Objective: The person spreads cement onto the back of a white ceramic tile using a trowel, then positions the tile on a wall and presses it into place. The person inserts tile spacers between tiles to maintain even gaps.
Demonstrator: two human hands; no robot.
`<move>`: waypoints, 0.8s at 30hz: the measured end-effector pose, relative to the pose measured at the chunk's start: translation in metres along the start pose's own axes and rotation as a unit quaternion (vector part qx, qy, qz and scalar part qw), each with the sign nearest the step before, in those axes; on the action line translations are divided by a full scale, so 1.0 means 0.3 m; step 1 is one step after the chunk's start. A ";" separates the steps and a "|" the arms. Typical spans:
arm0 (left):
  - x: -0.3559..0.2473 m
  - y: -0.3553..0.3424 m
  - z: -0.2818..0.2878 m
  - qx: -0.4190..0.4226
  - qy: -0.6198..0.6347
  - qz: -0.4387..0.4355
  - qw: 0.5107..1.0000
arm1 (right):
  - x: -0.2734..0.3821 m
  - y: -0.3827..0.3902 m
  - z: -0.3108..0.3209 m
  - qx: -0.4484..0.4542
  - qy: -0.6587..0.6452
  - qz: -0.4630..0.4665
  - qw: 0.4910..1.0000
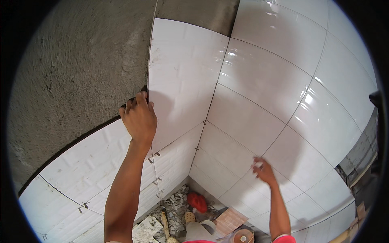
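Observation:
My left hand (139,116) grips the left edge of a large white wall tile (182,77), fingers curled round its lower left corner where it meets the bare grey cement wall (81,69). My right hand (264,170) rests on the glossy white tiled wall (279,89) to the right of the corner, with a small white piece pinched between its fingertips at a tile joint. The white tile stands just left of the inner corner seam (210,101).
White tiles with small spacers (83,207) cover the lower left wall. On the floor below lie rubble (174,202), a red object (197,201), a loose tile piece (146,229), a brown board (229,220) and a round container (243,237).

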State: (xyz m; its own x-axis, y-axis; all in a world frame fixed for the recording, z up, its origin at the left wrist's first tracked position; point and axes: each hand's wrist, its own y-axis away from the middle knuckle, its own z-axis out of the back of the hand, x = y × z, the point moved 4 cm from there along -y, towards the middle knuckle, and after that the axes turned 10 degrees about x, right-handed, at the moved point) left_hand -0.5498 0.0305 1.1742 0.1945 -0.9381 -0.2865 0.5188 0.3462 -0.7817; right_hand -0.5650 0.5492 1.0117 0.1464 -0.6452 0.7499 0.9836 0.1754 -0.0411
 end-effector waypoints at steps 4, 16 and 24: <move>0.004 -0.006 -0.010 0.012 -0.009 0.011 1.000 | -0.464 0.246 -0.373 0.137 0.092 -0.119 0.979; 0.006 -0.007 -0.007 0.018 0.015 -0.006 1.000 | -1.117 1.351 -0.918 0.257 -0.166 -0.555 0.774; 0.023 -0.025 -0.016 0.067 0.037 0.012 0.997 | -1.242 1.114 -0.942 0.213 -0.097 -0.444 0.865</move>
State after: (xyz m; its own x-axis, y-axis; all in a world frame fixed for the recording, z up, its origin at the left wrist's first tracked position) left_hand -0.5565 0.0214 1.1755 0.1482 -0.9254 -0.3488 0.6227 0.3613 -0.6941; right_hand -0.2612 0.6379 0.5319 -0.7076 -0.5367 0.4597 0.5659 -0.0407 0.8235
